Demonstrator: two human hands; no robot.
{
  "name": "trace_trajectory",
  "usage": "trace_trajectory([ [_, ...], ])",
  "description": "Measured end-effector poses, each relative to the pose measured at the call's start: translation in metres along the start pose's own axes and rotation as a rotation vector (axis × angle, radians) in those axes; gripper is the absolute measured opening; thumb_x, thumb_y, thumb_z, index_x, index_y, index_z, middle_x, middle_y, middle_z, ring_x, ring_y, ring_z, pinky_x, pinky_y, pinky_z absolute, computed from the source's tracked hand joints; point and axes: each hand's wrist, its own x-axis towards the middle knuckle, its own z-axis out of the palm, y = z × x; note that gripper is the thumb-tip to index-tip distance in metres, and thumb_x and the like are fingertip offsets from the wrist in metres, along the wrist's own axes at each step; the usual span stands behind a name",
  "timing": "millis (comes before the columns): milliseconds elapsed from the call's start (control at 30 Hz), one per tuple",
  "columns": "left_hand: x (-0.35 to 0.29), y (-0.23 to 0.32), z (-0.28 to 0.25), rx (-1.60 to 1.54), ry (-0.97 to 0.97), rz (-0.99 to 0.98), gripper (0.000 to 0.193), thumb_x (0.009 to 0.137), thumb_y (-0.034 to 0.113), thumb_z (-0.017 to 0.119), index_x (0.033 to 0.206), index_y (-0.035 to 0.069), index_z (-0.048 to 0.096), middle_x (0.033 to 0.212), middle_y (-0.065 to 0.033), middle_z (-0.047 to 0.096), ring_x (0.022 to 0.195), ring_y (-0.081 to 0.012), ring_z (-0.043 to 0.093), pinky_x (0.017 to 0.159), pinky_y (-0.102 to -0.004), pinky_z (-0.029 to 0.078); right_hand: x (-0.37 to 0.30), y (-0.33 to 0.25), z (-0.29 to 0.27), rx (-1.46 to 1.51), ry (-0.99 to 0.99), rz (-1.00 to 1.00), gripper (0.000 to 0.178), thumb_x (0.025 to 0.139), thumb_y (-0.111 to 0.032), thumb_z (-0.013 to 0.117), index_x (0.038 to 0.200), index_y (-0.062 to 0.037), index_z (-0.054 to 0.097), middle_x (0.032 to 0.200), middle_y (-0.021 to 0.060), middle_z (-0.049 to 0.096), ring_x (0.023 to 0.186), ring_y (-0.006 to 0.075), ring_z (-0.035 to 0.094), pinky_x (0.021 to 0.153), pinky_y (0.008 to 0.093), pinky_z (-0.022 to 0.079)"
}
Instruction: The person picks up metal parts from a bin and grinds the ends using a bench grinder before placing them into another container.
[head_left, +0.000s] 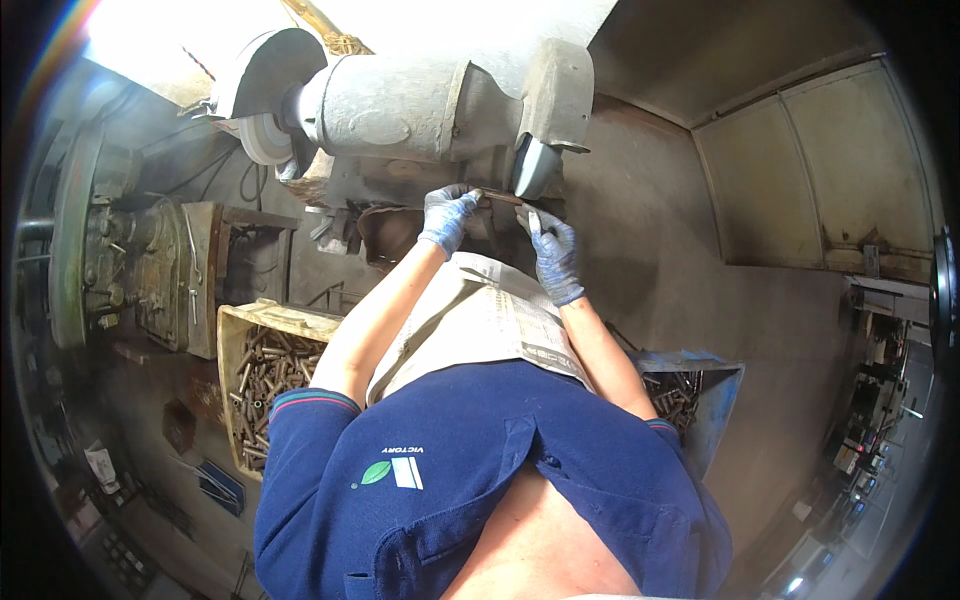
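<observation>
Both my hands wear blue-and-white work gloves. A short, dark metal rod (503,198) spans the gap between them, just below the right-hand wheel (537,168) of a grey bench grinder (390,105). My left hand (449,216) pinches its left end. My right hand (553,250) has its fingers closed at the other end. Whether the rod touches the wheel I cannot tell. A metal guard (557,95) covers the wheel's upper part. Printed paper sheets (490,310) lie over my lap below the hands.
At my left stands a yellowish crate (232,350) full of small metal tubes. A blue bin (722,400) at my right holds similar pieces. The grinder's other wheel (263,138) is at far left, beyond a greenish machine (150,265). Metal cabinets (815,170) stand on the right.
</observation>
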Motion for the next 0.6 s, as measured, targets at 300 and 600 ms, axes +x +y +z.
trace_trajectory([
  [300, -0.035, 0.009, -0.015, -0.01, -0.161, 0.142, 0.012, 0.082, 0.006, 0.064, 0.091, -0.002, 0.066, 0.079, -0.0012, 0.064, 0.07, -0.0053, 0.055, 0.064, -0.0193, 0.045, -0.036, -0.035, 0.007, -0.259, 0.043, -0.357, 0.021, 0.086, -0.004, 0.056, 0.104, 0.0016, 0.064, 0.114, 0.0136, 0.058, 0.107, 0.0213, 0.055, 0.09, 0.0314, 0.046],
  [600, -0.091, 0.045, -0.008, 0.037, -0.384, 0.271, 0.015, 0.082, 0.001, 0.063, 0.097, -0.003, 0.064, 0.082, -0.0062, 0.066, 0.072, -0.0074, 0.06, 0.064, -0.0205, 0.049, -0.087, -0.108, 0.015, -0.531, 0.142, -0.696, 0.027, 0.082, -0.02, 0.062, 0.098, 0.0013, 0.067, 0.106, 0.0151, 0.061, 0.105, 0.0279, 0.056, 0.093, 0.0367, 0.042],
])
